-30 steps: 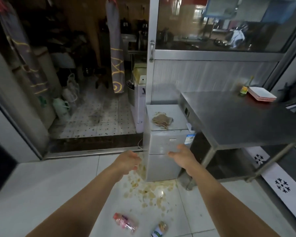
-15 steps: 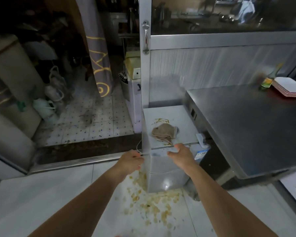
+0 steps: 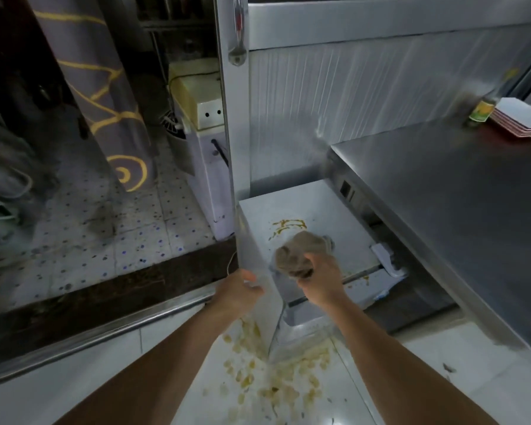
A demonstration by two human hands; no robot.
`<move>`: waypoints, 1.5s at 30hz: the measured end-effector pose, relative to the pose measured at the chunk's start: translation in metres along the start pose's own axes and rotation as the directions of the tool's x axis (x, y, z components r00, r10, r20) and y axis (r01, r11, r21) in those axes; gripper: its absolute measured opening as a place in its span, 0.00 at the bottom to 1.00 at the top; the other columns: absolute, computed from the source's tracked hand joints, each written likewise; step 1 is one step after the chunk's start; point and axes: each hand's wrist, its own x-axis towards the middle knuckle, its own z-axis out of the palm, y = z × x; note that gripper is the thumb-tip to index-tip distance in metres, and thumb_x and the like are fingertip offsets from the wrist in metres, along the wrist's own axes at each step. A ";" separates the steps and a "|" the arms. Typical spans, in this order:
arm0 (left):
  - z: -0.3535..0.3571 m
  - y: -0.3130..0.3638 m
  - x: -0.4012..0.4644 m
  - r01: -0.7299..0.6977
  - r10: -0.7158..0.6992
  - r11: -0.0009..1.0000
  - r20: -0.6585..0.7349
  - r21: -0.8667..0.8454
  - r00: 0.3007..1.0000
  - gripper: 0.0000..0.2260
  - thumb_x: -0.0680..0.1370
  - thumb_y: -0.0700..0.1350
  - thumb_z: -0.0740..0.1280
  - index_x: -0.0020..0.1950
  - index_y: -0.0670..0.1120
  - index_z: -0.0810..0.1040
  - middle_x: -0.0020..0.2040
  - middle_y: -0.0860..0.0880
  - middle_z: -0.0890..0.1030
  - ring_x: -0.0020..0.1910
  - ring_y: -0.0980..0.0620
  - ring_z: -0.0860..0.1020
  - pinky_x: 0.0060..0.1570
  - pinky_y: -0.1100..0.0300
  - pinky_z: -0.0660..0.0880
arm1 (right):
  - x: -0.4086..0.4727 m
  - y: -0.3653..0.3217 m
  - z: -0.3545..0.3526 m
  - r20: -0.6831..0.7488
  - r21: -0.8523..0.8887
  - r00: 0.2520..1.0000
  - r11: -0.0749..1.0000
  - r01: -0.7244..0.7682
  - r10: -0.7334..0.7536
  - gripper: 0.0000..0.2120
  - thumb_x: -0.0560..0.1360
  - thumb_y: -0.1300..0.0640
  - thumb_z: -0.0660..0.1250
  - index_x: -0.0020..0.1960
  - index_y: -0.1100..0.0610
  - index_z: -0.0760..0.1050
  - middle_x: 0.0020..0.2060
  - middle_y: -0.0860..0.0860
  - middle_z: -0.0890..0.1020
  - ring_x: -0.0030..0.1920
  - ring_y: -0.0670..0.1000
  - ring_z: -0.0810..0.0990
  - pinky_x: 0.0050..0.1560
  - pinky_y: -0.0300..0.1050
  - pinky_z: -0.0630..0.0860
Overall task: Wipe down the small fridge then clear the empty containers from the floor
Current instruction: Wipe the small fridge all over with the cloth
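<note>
The small white fridge (image 3: 325, 210) stands on the floor beside a steel table, with a yellow smear (image 3: 288, 225) on its top. My right hand (image 3: 322, 280) is closed on a crumpled brown rag (image 3: 295, 256) at the front edge of the fridge top. My left hand (image 3: 236, 289) rests against the fridge's front left corner, fingers curled loosely with nothing in them. Yellowish spilled bits (image 3: 273, 372) cover the floor tiles in front of the fridge. The empty containers are out of view.
A steel table (image 3: 457, 194) juts over the fridge's right side, with a green bottle (image 3: 482, 108) and stacked plates (image 3: 524, 118) at its far end. A metal door frame (image 3: 227, 118) rises left of the fridge. Beyond a raised threshold (image 3: 105, 289) lies a dirty tiled room.
I have moved closer and look further down. My right hand has reached onto the fridge top and taken hold of the rag. The bottles on the floor have dropped out of view.
</note>
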 end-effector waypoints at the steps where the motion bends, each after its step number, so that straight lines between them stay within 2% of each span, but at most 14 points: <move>1: -0.005 -0.002 0.012 -0.008 0.008 1.000 0.019 0.029 1.000 0.15 0.75 0.43 0.67 0.61 0.43 0.73 0.60 0.42 0.76 0.58 0.43 0.77 0.59 0.50 0.74 | 0.010 -0.004 0.007 -0.044 -0.050 0.999 0.999 -0.003 0.001 0.28 0.73 0.56 0.67 0.71 0.53 0.64 0.69 0.56 0.64 0.70 0.58 0.62 0.68 0.50 0.66; 5: -0.023 -0.010 0.051 -0.051 0.044 0.995 0.079 0.086 0.996 0.16 0.76 0.42 0.66 0.63 0.42 0.73 0.60 0.41 0.77 0.57 0.43 0.77 0.58 0.50 0.75 | 0.040 -0.013 0.033 -0.132 -0.191 0.990 0.980 -0.062 0.037 0.29 0.72 0.55 0.68 0.70 0.46 0.63 0.73 0.52 0.54 0.73 0.58 0.54 0.71 0.54 0.61; 10: -0.037 -0.013 0.077 -0.110 0.089 0.981 0.134 0.160 0.987 0.15 0.76 0.44 0.66 0.62 0.46 0.74 0.60 0.45 0.77 0.58 0.46 0.77 0.58 0.54 0.74 | 0.059 -0.012 0.047 -0.182 -0.292 0.978 0.944 -0.154 0.104 0.18 0.75 0.57 0.65 0.64 0.50 0.72 0.71 0.51 0.62 0.71 0.57 0.60 0.69 0.54 0.63; 13: -0.044 -0.011 0.083 -0.156 0.118 0.963 0.178 0.219 0.977 0.15 0.76 0.44 0.66 0.63 0.45 0.73 0.61 0.43 0.77 0.59 0.45 0.76 0.60 0.52 0.73 | 0.057 -0.018 0.037 -0.231 -0.112 0.959 0.975 -0.192 0.162 0.13 0.77 0.58 0.61 0.59 0.58 0.77 0.68 0.52 0.69 0.65 0.57 0.68 0.65 0.54 0.69; 17: -0.050 0.000 0.079 -0.187 0.139 0.957 0.216 0.223 0.966 0.16 0.76 0.43 0.66 0.64 0.44 0.72 0.61 0.43 0.77 0.59 0.46 0.76 0.59 0.53 0.74 | 0.040 -0.030 0.000 -0.307 0.073 0.935 0.984 -0.163 0.177 0.14 0.78 0.58 0.58 0.59 0.63 0.76 0.62 0.57 0.73 0.59 0.60 0.73 0.62 0.54 0.70; 20: -0.053 0.019 0.066 -0.233 0.189 0.944 0.194 0.235 0.963 0.17 0.76 0.44 0.66 0.64 0.45 0.73 0.61 0.44 0.77 0.59 0.46 0.75 0.56 0.58 0.73 | 0.023 -0.047 -0.035 -0.314 0.212 0.940 0.975 -0.067 0.133 0.11 0.79 0.59 0.57 0.42 0.61 0.73 0.46 0.56 0.73 0.48 0.55 0.74 0.47 0.46 0.68; 24: -0.058 0.049 0.033 -0.318 0.292 0.927 0.151 0.196 0.944 0.19 0.74 0.43 0.67 0.63 0.45 0.72 0.61 0.43 0.77 0.58 0.45 0.75 0.56 0.56 0.73 | -0.009 -0.077 -0.078 -0.264 0.346 0.957 0.938 -0.021 0.119 0.13 0.80 0.60 0.55 0.40 0.61 0.73 0.33 0.52 0.72 0.39 0.53 0.72 0.36 0.44 0.66; 28: -0.072 0.072 -0.014 -0.420 0.419 0.907 0.028 0.045 0.908 0.37 0.69 0.43 0.73 0.74 0.50 0.58 0.68 0.45 0.68 0.64 0.47 0.70 0.56 0.61 0.68 | -0.053 -0.101 -0.111 -0.182 0.491 0.983 0.868 0.072 0.021 0.14 0.81 0.58 0.55 0.47 0.62 0.77 0.38 0.55 0.78 0.44 0.55 0.76 0.45 0.47 0.72; 31: -0.086 0.090 -0.053 -0.521 0.521 0.853 -0.001 -0.032 0.853 0.43 0.67 0.40 0.74 0.76 0.51 0.54 0.72 0.46 0.62 0.70 0.46 0.63 0.66 0.54 0.65 | -0.091 -0.111 -0.132 -0.104 0.635 0.988 0.757 0.152 -0.111 0.13 0.81 0.61 0.54 0.51 0.64 0.77 0.44 0.57 0.80 0.47 0.55 0.78 0.53 0.50 0.74; 33: -0.092 0.095 -0.077 -0.539 0.540 0.842 0.063 -0.038 0.839 0.39 0.67 0.38 0.73 0.74 0.52 0.59 0.72 0.47 0.62 0.70 0.46 0.63 0.65 0.49 0.68 | -0.114 -0.113 -0.141 -0.040 0.740 0.983 0.656 0.150 -0.180 0.13 0.81 0.61 0.54 0.49 0.62 0.77 0.43 0.54 0.81 0.45 0.52 0.79 0.51 0.46 0.76; 36: -0.099 0.088 -0.105 -0.437 0.441 0.896 0.246 -0.077 0.863 0.21 0.68 0.35 0.72 0.61 0.44 0.75 0.58 0.44 0.78 0.54 0.48 0.78 0.55 0.55 0.76 | -0.137 -0.115 -0.145 0.045 0.815 0.980 0.574 0.077 -0.196 0.13 0.81 0.60 0.55 0.48 0.57 0.78 0.43 0.53 0.81 0.46 0.51 0.80 0.55 0.49 0.75; 38: -0.104 0.078 -0.116 -0.335 0.360 0.933 0.302 -0.132 0.883 0.14 0.68 0.36 0.74 0.53 0.43 0.80 0.51 0.45 0.83 0.49 0.49 0.81 0.51 0.57 0.78 | -0.147 -0.117 -0.141 0.046 0.754 0.990 0.655 0.053 -0.132 0.12 0.82 0.57 0.55 0.54 0.58 0.77 0.46 0.53 0.81 0.48 0.51 0.80 0.59 0.50 0.74; 41: -0.115 0.064 -0.119 -0.220 0.285 0.939 0.238 -0.266 0.929 0.14 0.67 0.40 0.76 0.51 0.43 0.79 0.51 0.44 0.83 0.51 0.47 0.81 0.54 0.54 0.77 | -0.150 -0.119 -0.130 -0.002 0.511 1.000 0.859 0.007 -0.007 0.17 0.82 0.51 0.51 0.60 0.59 0.74 0.53 0.58 0.79 0.54 0.57 0.77 0.60 0.55 0.74; 45: -0.131 0.059 -0.104 -0.122 0.188 0.931 0.166 -0.343 0.968 0.13 0.68 0.40 0.75 0.50 0.42 0.78 0.52 0.40 0.82 0.52 0.42 0.80 0.58 0.46 0.75 | -0.146 -0.123 -0.112 0.120 0.667 0.991 0.744 -0.040 -0.055 0.20 0.78 0.49 0.62 0.69 0.48 0.65 0.60 0.55 0.74 0.58 0.58 0.75 0.59 0.57 0.74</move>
